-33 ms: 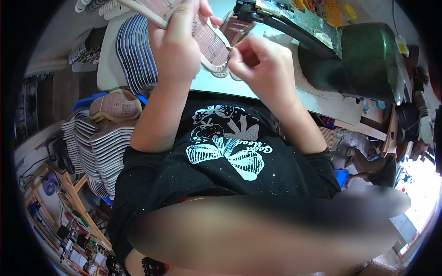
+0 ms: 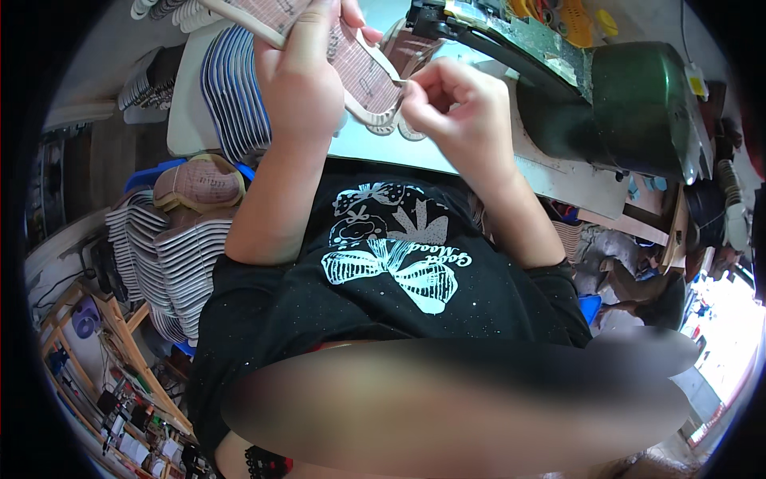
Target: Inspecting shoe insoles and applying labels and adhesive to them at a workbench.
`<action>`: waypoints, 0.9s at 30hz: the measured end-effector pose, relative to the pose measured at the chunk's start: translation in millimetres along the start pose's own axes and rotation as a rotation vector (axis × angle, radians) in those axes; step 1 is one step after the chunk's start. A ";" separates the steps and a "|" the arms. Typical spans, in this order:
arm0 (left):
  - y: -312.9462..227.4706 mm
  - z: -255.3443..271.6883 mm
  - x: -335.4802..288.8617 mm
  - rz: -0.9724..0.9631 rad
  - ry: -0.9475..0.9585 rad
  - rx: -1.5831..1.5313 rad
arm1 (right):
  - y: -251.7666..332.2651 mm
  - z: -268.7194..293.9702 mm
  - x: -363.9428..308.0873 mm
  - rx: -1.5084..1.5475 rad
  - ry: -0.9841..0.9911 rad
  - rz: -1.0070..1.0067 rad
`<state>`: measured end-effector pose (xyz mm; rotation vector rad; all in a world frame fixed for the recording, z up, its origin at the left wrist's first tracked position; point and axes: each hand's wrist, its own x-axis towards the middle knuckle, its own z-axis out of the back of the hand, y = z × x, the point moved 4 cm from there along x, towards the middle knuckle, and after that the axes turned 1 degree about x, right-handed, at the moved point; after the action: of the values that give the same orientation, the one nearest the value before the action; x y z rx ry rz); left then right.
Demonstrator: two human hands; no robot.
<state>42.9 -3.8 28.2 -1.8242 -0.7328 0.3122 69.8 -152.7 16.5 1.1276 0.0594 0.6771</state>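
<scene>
My left hand (image 2: 307, 88) is closed around the middle of a pinkish insole (image 2: 369, 76) with a beige edge strip, held above the white tabletop (image 2: 375, 152). The insole slants across the view, and its upper left end runs out at the top edge. At the lower right rim, the thumb and forefinger of my right hand (image 2: 463, 100) pinch the beige edge strip (image 2: 396, 73). Behind the held insole, more pinkish insoles (image 2: 411, 46) lie on the tabletop, partly hidden by my hands.
Blue-edged insoles (image 2: 235, 92) stand stacked at the left of the table. White-edged soles (image 2: 171, 255) pile up lower left, a pinkish insole (image 2: 199, 182) on top. A dark green machine (image 2: 630, 104) with a long arm (image 2: 503, 56) fills the upper right.
The insole and my left hand have shifted very slightly left. My right hand has moved a few pixels to the right, with its pinch kept at the rim.
</scene>
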 end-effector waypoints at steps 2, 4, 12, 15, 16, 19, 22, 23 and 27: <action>3.2 3.2 -1.3 -0.023 -0.008 -0.018 | -19.0 -1.5 -0.5 0.485 0.103 -0.328; 2.8 4.8 -2.6 -0.046 -0.014 -0.035 | -23.8 -6.9 -1.5 0.570 0.115 -0.343; -5.6 3.2 -4.2 -0.341 0.115 -0.043 | -13.3 -17.1 -1.4 0.506 0.167 -0.330; -5.4 -9.2 -7.7 -0.470 0.108 -0.004 | -5.5 -11.7 2.6 0.090 0.105 -0.097; -0.7 -11.5 -7.3 -0.475 0.109 -0.015 | 2.2 -11.4 3.9 -0.274 0.069 0.133; -1.9 -0.9 5.5 -0.400 0.230 0.023 | -13.5 -1.7 12.0 -0.056 0.117 -0.077; -9.4 -3.7 4.1 -0.418 0.165 -0.025 | -22.2 -1.6 9.8 0.390 0.208 -0.289; -11.6 -4.4 3.6 -0.443 0.141 -0.008 | -25.5 -2.7 8.4 0.574 0.221 -0.362; -8.6 -11.1 5.0 -0.462 0.103 -0.160 | -29.4 -15.2 3.9 0.658 0.271 -0.471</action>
<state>49.9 -7.3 40.9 -1.7416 -1.1009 -0.1457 81.0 -145.7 -14.1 1.5673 0.8026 0.3804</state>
